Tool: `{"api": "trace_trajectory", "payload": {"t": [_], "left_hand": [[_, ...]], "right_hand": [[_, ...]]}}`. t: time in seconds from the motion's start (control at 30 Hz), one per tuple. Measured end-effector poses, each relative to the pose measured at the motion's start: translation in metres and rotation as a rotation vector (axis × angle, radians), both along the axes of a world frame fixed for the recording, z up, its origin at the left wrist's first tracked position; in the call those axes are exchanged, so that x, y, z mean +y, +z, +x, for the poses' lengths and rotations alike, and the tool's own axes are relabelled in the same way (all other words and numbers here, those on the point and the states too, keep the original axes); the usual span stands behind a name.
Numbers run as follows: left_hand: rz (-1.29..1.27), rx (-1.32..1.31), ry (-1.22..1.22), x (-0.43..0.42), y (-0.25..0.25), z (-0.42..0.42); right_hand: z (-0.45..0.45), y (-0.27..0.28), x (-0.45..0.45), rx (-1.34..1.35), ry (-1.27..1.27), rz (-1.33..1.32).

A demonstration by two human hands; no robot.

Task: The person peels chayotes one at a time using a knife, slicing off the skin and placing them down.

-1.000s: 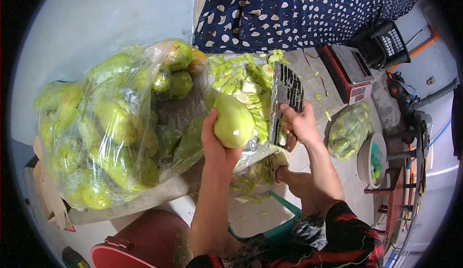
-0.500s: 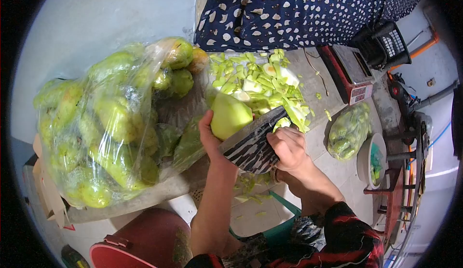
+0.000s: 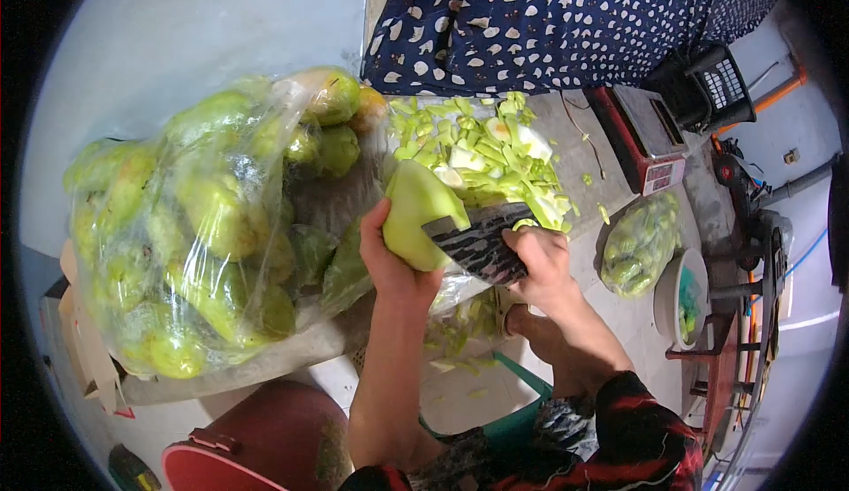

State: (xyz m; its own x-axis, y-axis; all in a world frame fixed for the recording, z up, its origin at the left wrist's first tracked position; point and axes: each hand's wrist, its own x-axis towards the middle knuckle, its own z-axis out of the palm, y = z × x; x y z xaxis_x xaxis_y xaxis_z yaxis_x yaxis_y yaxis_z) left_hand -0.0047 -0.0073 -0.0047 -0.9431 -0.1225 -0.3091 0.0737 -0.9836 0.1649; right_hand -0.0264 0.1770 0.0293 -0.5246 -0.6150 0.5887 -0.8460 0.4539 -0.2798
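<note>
My left hand (image 3: 400, 259) is wrapped round the lower left side of a large peeled pale-green fruit (image 3: 416, 213), which looks like a green papaya. In my right hand (image 3: 542, 263) is a broad knife (image 3: 478, 242) with a black-and-grey patterned blade. The blade tip meets the papaya's right side, where a notch shows in the flesh. Its handle is mostly hidden in my fist. Just beyond the papaya lies a heap of green peel strips and pale pieces (image 3: 482, 151) on the table.
Clear plastic bags of green fruit (image 3: 212, 226) fill the table's left side. A red scale (image 3: 641, 137) stands at the back right. Lower down are a bagged bundle of green pieces (image 3: 641, 243), a white bucket (image 3: 679, 301) and a red bin (image 3: 256, 438). A dotted cloth (image 3: 548, 27) hangs behind.
The knife blade has pulled back to the right and turned, uncovering more of the papaya. My left hand and the papaya have tilted slightly, and the notch now shows.
</note>
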Motion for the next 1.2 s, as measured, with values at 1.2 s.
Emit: {"api": "trace_trajectory", "payload": {"t": [1.2], "left_hand": [[0.186,0.051,-0.104,0.011,0.002,-0.003]], "right_hand": [[-0.023,0.004,0.004,-0.829,-0.476,-0.443]]}}
